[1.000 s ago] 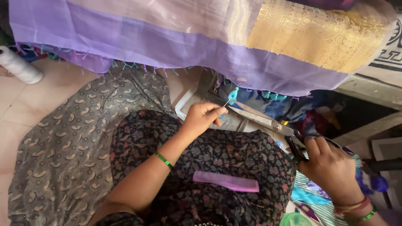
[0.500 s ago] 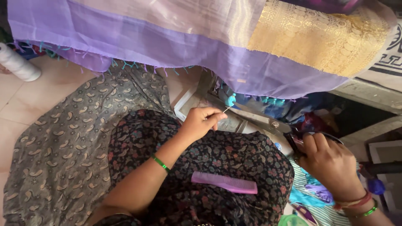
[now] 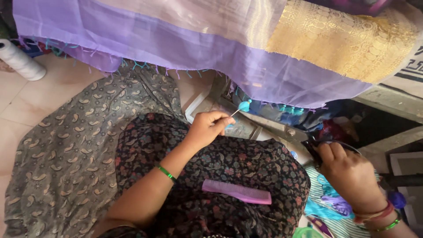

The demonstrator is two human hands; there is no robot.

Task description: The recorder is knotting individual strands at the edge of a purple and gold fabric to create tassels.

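a green bangle rings the left wrist (image 3: 166,172), red and green bangles the right wrist (image 3: 378,219); dark floral dress.

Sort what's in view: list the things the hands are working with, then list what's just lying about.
In use:
left hand pinching a thin needle with a turquoise tassel
right hand gripping dark scissors
lilac cloth with tasselled edge

Lying about:
purple comb on the lap
white thread cone on the floor

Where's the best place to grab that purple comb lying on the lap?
Probably the purple comb is best pinched across its plain spine, the upper long edge, coming from above. It lies flat on the patterned lap fabric with its teeth pointing toward the person, and nothing covers it.
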